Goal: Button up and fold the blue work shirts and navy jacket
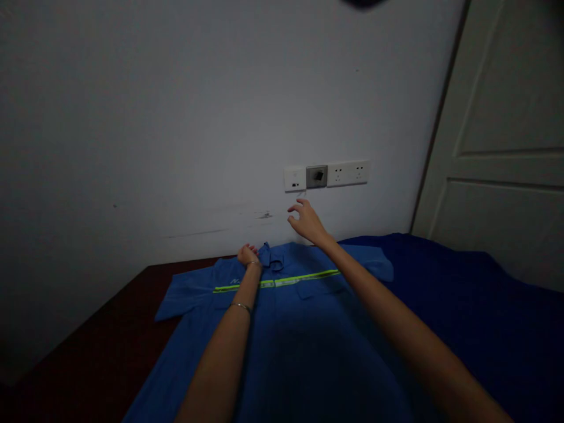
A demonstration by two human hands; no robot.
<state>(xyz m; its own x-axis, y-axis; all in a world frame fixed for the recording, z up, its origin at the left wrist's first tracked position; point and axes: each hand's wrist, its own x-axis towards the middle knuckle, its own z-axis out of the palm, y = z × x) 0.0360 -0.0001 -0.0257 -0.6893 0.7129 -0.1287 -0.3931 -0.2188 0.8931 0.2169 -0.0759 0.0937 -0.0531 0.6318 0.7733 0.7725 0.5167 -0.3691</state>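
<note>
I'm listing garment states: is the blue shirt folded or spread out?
Spread out: the blue shirt lies flat, its short sleeves extended to either side, a yellow-edged stripe running across its chest.

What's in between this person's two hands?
In the head view, the collar of the blue shirt and some pale wall show between the left hand and right hand.

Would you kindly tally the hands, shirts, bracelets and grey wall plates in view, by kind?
Hands: 2, the left hand and the right hand
Blue shirt: 1
Bracelets: 2
Grey wall plate: 1
Total: 6
</note>
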